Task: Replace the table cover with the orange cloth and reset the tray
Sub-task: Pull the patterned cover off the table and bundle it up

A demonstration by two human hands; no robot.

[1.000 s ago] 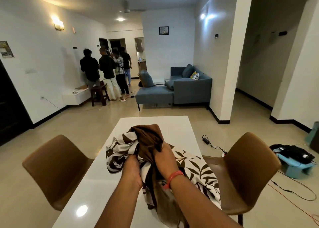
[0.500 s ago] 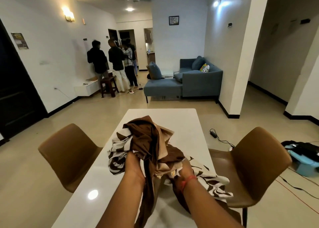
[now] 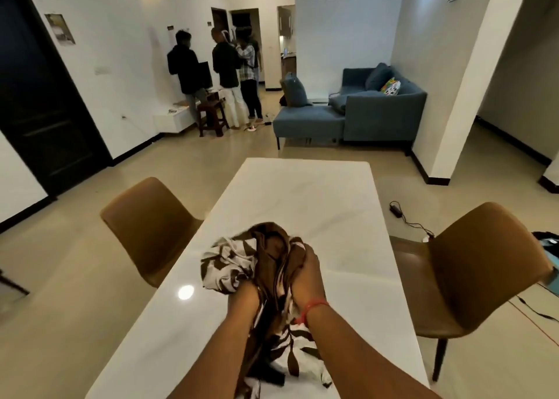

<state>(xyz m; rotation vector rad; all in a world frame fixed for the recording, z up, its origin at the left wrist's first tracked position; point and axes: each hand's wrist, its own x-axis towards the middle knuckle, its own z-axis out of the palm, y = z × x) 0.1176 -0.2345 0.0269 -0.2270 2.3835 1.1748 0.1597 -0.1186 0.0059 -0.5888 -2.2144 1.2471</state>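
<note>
Both hands clutch the bunched table cover [image 3: 266,265], a brown and white leaf-print cloth. The left hand [image 3: 245,297] is dug into its underside at about 7 o'clock of the bundle, fingers hidden in the folds. The right hand [image 3: 307,273], with a red thread at the wrist, wraps over the top at 3 o'clock. The cloth's tail trails down toward 6 o'clock, between the forearms. The bundle sits over the near half of the white table [image 3: 305,199], which has brown chairs at 9 and 3 o'clock.
</note>
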